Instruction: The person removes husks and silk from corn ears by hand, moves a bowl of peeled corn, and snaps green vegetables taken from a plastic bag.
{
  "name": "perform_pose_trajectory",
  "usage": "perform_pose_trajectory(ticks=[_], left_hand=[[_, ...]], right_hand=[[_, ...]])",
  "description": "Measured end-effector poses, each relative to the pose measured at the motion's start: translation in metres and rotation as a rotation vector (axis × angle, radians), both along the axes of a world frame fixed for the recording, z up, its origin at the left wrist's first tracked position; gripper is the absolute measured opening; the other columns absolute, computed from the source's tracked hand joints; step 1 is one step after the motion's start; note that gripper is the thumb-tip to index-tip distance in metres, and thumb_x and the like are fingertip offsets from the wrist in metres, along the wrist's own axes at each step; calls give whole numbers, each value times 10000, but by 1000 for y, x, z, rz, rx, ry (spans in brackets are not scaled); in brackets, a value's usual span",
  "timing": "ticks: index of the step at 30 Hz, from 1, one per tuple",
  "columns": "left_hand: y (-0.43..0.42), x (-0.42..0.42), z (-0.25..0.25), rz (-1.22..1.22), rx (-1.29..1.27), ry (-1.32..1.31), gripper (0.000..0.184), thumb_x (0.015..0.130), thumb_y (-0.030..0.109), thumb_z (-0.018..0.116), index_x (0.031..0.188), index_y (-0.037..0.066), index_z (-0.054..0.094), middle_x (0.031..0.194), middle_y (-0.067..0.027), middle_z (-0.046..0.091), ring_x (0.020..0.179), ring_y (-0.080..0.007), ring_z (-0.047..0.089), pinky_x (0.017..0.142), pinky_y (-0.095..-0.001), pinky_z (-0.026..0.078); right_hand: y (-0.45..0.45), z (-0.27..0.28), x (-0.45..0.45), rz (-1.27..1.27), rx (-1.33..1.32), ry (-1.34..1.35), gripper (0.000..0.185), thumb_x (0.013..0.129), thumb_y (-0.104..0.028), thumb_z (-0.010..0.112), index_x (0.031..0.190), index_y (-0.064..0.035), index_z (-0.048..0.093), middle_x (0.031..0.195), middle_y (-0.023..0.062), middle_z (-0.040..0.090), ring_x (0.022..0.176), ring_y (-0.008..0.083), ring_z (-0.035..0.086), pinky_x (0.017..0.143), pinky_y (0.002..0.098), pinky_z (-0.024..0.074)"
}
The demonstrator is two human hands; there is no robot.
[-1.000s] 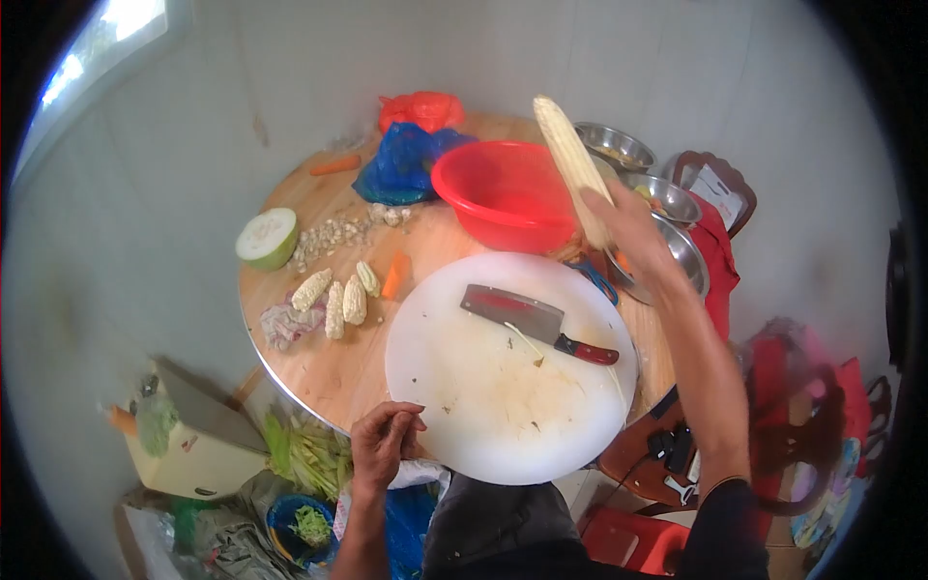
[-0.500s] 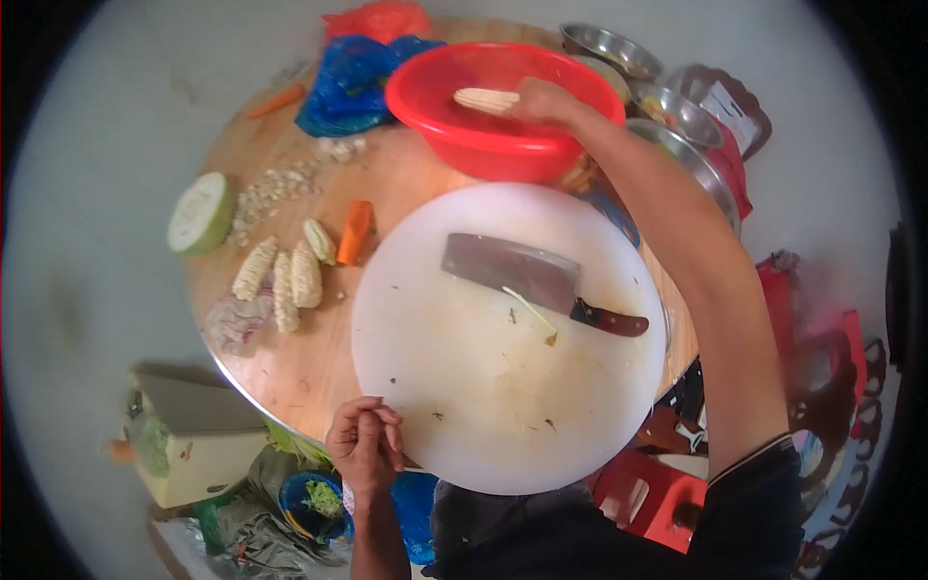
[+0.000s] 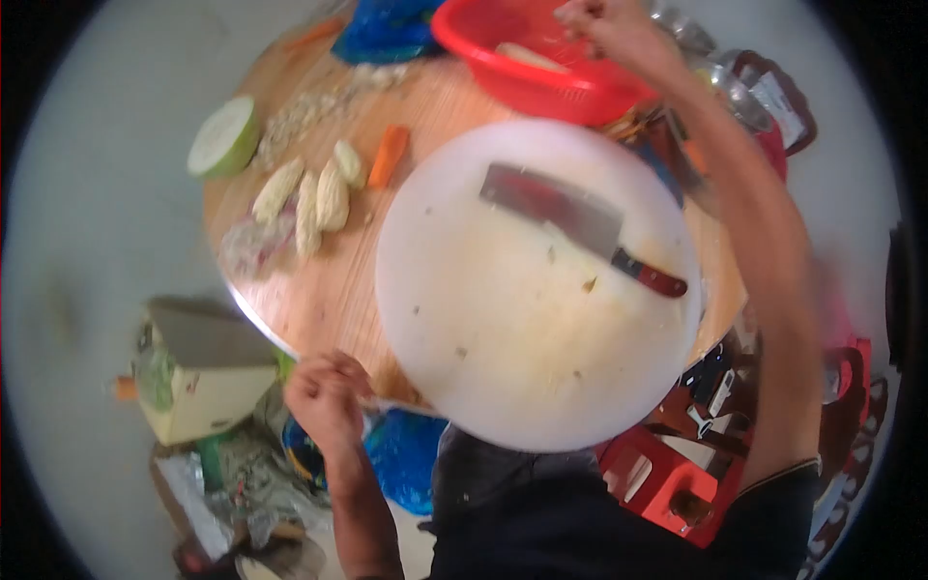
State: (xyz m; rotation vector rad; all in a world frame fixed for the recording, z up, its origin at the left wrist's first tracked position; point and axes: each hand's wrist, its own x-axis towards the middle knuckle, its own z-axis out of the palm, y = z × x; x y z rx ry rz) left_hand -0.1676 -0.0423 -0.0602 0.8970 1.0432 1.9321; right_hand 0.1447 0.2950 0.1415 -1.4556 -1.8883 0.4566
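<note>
My right hand [image 3: 609, 34] is over the rim of the red basin [image 3: 551, 97], its fingers loosely bent and apart, with nothing visible in them. A pale corn cob [image 3: 532, 56] lies inside the basin. My left hand [image 3: 327, 387] is closed and empty, slightly blurred, by the near edge of the wooden table, left of the round white cutting board [image 3: 503, 358]. A cleaver [image 3: 556, 205] with a dark red handle lies flat on the board, touched by neither hand. Small scraps are scattered around it.
Left of the board are several corn cobs [image 3: 332, 198], a carrot piece [image 3: 389, 155], a cut pale-green gourd [image 3: 224, 137] and garlic cloves [image 3: 300, 116]. A blue plastic bag [image 3: 387, 29] lies behind. Metal bowls [image 3: 739, 97] stand at right; a bin [image 3: 208, 372] is lower left.
The corn cob has left my right hand and lies in the basin. That hand has lifted up and right. My left hand has shifted left; the stem beside the cleaver no longer shows clearly.
</note>
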Motion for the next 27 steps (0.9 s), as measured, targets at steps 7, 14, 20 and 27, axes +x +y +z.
perform_pose_trajectory(ticks=[7,14,20,27], left_hand=[[-72,-69,10,155,-318,540,312,1056,268,494,1120,-7,627,1122,-130,649,1049,-232,637,829,-349,545],[-148,-15,-70,-1233,-806,858,202,922,105,589,1030,-46,669,1018,-208,697,832,-335,699,788,-416,564],[-169,-77,-208,-654,-866,1642,207,887,190,645,910,-15,662,970,-279,672,864,-462,667,768,-535,532],[-164,-89,-221,-522,-1152,1570,287,880,252,659,929,-31,670,946,-315,677,925,-444,674,778,-515,543]], right_hand=[[-177,-31,14,292,-68,-159,255,990,-189,588,1080,31,679,611,16,561,560,83,502,557,283,423],[-294,-76,58,177,-200,220,178,983,-125,612,1044,18,698,643,15,586,577,72,539,539,247,405],[-320,-85,80,11,-321,380,186,1005,-139,593,1034,5,708,628,-26,540,581,32,481,539,215,357],[-330,-96,72,-2,-434,378,210,1014,-148,577,1026,22,700,619,-30,522,570,33,455,535,223,346]])
